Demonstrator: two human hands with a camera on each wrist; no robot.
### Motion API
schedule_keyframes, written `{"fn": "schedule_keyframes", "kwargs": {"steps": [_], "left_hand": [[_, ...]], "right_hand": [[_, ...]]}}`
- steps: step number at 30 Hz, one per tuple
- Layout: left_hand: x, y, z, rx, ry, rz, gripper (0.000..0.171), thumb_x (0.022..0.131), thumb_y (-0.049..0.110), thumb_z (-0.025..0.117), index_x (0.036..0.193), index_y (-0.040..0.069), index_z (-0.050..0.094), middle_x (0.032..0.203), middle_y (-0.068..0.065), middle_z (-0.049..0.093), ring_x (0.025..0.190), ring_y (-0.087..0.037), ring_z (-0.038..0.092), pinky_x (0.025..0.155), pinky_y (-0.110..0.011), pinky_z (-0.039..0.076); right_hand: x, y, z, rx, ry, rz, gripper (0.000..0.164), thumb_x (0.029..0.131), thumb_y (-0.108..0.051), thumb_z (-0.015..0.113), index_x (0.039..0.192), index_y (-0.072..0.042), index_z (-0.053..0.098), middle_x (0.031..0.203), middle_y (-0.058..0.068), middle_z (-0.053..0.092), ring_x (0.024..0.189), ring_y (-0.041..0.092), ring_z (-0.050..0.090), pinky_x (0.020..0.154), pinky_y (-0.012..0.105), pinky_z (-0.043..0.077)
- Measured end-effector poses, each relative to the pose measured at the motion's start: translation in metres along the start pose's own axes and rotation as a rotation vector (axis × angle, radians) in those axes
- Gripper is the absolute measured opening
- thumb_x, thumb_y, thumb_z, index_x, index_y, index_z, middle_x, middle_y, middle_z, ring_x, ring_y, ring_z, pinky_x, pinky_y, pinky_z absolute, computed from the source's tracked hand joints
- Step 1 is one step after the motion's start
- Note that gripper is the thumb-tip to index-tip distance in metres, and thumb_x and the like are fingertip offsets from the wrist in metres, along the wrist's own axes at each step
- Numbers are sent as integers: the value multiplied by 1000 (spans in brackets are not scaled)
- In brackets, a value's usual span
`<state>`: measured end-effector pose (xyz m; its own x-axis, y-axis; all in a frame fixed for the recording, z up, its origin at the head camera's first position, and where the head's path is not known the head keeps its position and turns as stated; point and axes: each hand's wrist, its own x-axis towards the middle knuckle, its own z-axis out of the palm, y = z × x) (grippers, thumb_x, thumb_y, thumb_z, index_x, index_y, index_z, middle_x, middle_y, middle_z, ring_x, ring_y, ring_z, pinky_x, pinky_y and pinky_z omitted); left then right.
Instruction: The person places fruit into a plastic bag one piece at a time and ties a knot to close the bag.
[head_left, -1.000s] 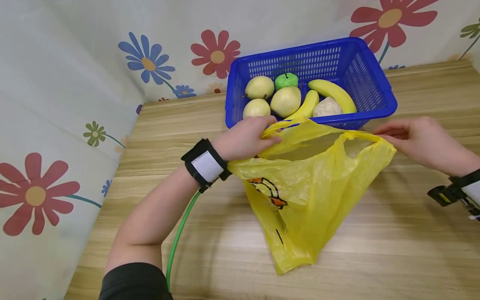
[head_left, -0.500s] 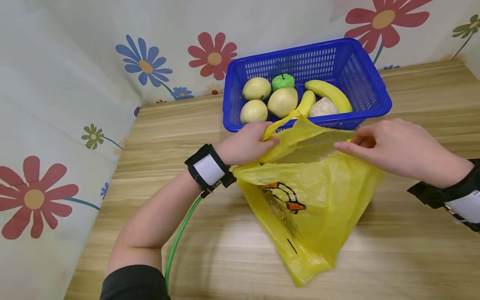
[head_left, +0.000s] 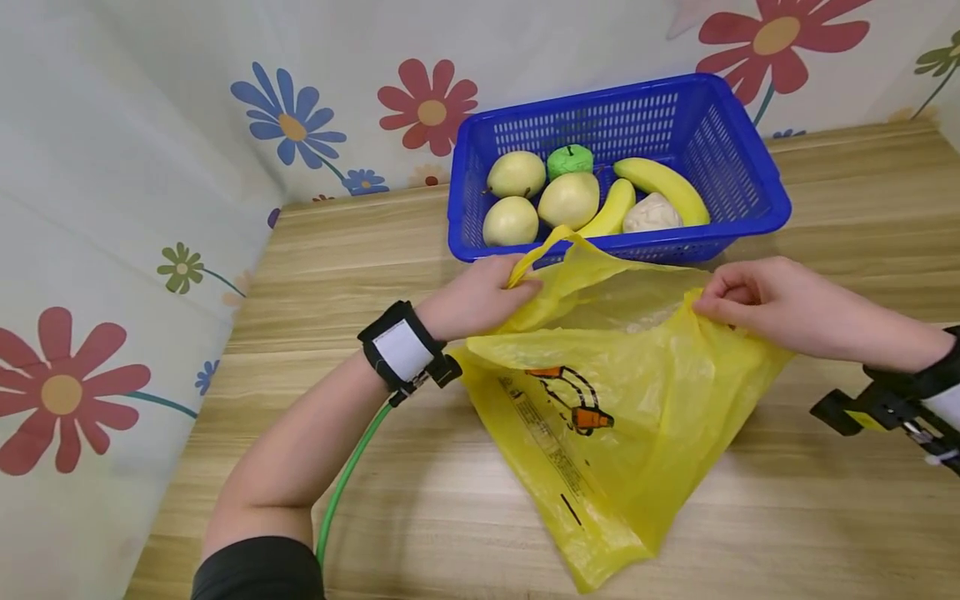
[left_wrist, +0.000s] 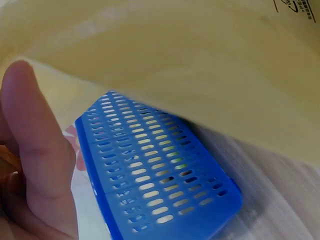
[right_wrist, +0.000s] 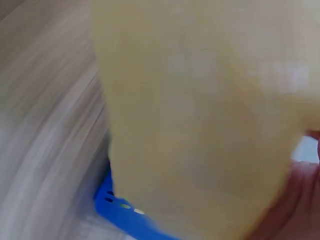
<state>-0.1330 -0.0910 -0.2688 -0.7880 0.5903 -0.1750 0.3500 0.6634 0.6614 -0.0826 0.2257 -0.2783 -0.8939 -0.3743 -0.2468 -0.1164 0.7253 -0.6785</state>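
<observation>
Between both hands hangs a yellow plastic bag [head_left: 637, 433], its mouth spread apart and a printed figure on its front. The left hand [head_left: 483, 293] grips the bag's left handle loop; in the left wrist view the thumb [left_wrist: 40, 145] shows beside the yellow film [left_wrist: 175, 65]. At the bag's right upper edge, the right hand [head_left: 772, 300] pinches the gathered plastic between thumb and fingers. In the right wrist view the blurred bag [right_wrist: 195, 110] covers most of that hand. The bag's lower corner hangs toward the near side of the table.
Just beyond the bag stands a blue plastic basket [head_left: 750, 196]. It holds pale pears [head_left: 516, 174], a green apple-like fruit [head_left: 570, 161], two bananas [head_left: 663, 185] and a whitish lump [head_left: 652, 213]. A flowered curtain [head_left: 337, 50] borders the wooden table [head_left: 360, 242]. A green cable [head_left: 348, 483] trails from the left wrist.
The right hand let go of the right handle area, moved left, and now pinches the bag's edge nearer its mouth. The left hand keeps its grip and has shifted slightly left and nearer.
</observation>
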Motion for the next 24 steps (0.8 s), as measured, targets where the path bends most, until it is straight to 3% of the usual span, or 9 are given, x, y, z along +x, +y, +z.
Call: {"fn": "schedule_keyframes", "kwargs": {"steps": [2,5,8,11,14,17,21,24], "left_hand": [[-2,-3,0,-23,3,3,24,102,20,48,82,8,45,65,0,40,54,-13,39,55,-25,33],[-6,-6,1,-65,7,13,22,103,20,47,85,8,47,68,-1,42,56,-13,42,56,-25,36],[-10,-8,2,-87,21,51,21,104,21,45,91,6,52,73,-2,46,65,-14,47,63,-26,40],[-15,-8,2,-105,50,91,22,105,23,43,98,5,55,79,-2,49,75,-14,50,72,-27,41],[-20,-3,1,-138,104,118,21,105,22,44,98,5,55,80,-3,46,77,-16,49,72,-28,40],[-26,5,-1,-201,163,152,21,105,18,44,89,5,49,74,-4,39,70,-18,44,67,-28,36],[-36,20,-6,-320,243,211,21,104,12,45,84,5,42,71,-7,36,61,-21,42,60,-27,36],[-42,28,-9,-394,324,265,19,103,8,44,85,4,42,73,-10,40,60,-22,46,56,-26,39]], "right_hand": [[-1,6,-3,55,38,-2,16,101,-16,53,103,-1,59,78,3,57,64,16,52,54,25,42],[-4,16,-9,220,89,-11,20,104,-18,46,109,0,55,87,5,60,77,16,57,64,21,46],[-6,25,-16,470,109,-22,25,105,-21,40,114,-3,55,101,5,62,91,16,58,77,19,48],[-9,31,-24,741,106,-74,26,105,-19,38,119,-4,54,109,8,58,94,19,57,81,20,49],[-12,33,-30,976,94,-146,26,104,-14,38,122,-1,51,109,12,57,89,21,58,78,23,51],[-16,32,-34,1132,103,-226,26,104,-10,36,123,2,49,109,14,58,87,22,61,75,27,54],[-20,31,-39,1261,142,-337,26,104,-5,32,121,5,47,103,16,60,81,24,64,68,30,56],[-21,31,-41,1300,153,-399,27,105,-10,29,117,6,48,86,15,58,66,23,59,56,29,53]]}}
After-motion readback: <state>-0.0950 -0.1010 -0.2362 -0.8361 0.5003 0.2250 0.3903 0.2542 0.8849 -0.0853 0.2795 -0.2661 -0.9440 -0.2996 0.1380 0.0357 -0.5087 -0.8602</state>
